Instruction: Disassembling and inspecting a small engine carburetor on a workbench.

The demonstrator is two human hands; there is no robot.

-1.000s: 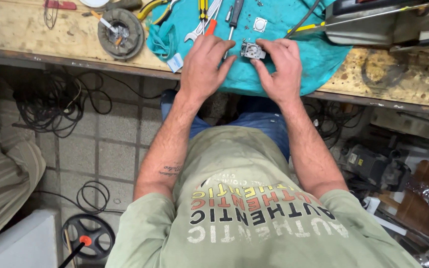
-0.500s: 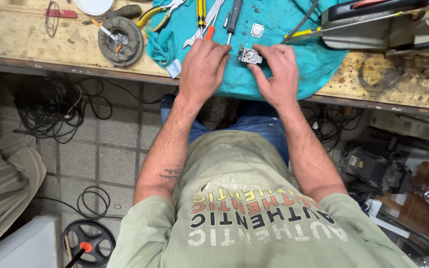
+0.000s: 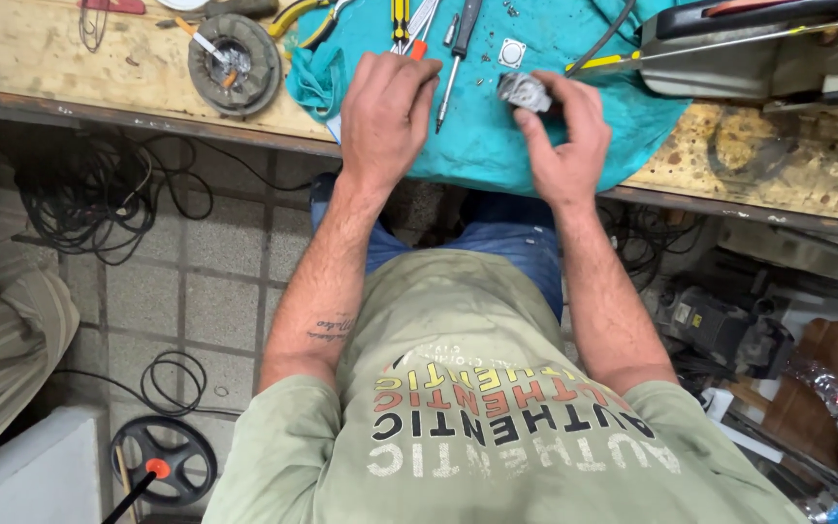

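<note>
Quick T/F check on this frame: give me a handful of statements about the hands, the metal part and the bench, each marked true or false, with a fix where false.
1. The right hand grips a small grey metal part. True.
2. The left hand holds a hammer. False: it holds no tool and rests palm down on the teal cloth, fingertips by the screwdrivers.
3. The teal cloth is spread on a wooden bench. True.
4. The round grey disc-shaped part lies on the cloth. False: it sits on bare wood, left of the cloth.
5. Black cables lie on the tiled floor under the bench. True.
</note>
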